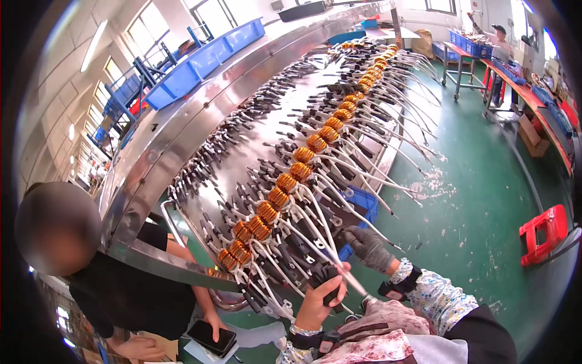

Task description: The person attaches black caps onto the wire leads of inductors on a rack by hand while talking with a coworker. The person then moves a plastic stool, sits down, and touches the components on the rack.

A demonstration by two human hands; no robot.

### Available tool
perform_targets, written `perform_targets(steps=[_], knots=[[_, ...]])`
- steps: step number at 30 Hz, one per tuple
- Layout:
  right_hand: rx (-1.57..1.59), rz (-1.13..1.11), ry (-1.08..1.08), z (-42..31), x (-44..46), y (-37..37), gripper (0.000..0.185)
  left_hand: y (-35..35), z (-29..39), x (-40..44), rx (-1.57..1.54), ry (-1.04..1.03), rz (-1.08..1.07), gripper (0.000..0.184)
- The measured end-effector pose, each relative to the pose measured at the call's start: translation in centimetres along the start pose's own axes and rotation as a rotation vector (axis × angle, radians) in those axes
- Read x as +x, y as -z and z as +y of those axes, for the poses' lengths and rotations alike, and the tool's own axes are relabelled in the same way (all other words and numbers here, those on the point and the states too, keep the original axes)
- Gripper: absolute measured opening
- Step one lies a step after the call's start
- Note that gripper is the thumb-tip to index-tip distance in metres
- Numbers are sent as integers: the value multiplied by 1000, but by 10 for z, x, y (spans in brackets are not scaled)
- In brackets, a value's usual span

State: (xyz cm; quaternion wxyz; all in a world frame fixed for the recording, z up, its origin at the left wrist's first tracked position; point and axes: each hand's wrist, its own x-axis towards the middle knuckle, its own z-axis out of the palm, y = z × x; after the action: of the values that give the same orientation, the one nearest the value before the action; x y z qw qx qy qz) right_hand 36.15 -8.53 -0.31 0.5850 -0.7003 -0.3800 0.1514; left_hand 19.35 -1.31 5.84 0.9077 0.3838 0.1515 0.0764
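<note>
My left hand (pixel 318 302), bare with a wristband, is closed around a black part (pixel 324 280) at the near end of the rack; its exact kind is unclear. A blurred white cable (pixel 354 282) runs beside it. My right hand (pixel 371 249), in a grey glove, is at the rack's right edge near a cable lug (pixel 336 222). Its fingers are loosely bent, with nothing visible in them. Along the rack lie several copper-wound toroidal coils (pixel 267 211) with white leads and black-sleeved cables.
A person (pixel 145 285) stands at the left, one hand by a black phone (pixel 212 338). A blue bin (pixel 364 206) sits under the rack's right edge. Blue trays (pixel 206 60) rest on the metal frame above. A red stool (pixel 544 235) and a workbench (pixel 515 85) are at the right.
</note>
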Motion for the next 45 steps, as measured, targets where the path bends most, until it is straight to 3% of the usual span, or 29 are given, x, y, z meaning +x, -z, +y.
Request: perform_targets(steps=[5,6,9,11,14,17,21,30,33,38,40,45], knots=[[-3,141,50,13,8,-35,22,2,5,-10,-49,-77,9,16],[0,131,-83,1,10,-37,24,-1,7,-12,-26,-91,28,16],[-11,118,-115,-6,11,-49,23,3,4,-14,-45,-89,28,17],[-1,125,-21,-11,14,-57,23,6,2,-15,-70,-100,20,16],[-113,330,41,-29,19,-60,22,8,3,-19,-85,-103,18,16],[-215,277,-45,-37,37,-52,20,11,3,-20,-80,-95,33,16],[-307,96,47,-44,39,-40,20,11,3,-24,-82,-109,54,17],[-115,219,60,-17,6,-51,17,9,4,-22,-39,-97,61,22],[-4,171,-45,-29,11,-50,18,5,7,-24,-50,-75,97,21],[-145,205,-4,-42,33,-45,16,3,2,-23,-53,-84,138,20],[-289,61,92,-35,45,-37,18,1,0,-22,-57,-94,160,20],[-375,20,70,-41,51,-27,19,3,-8,-25,-42,-120,166,19]])
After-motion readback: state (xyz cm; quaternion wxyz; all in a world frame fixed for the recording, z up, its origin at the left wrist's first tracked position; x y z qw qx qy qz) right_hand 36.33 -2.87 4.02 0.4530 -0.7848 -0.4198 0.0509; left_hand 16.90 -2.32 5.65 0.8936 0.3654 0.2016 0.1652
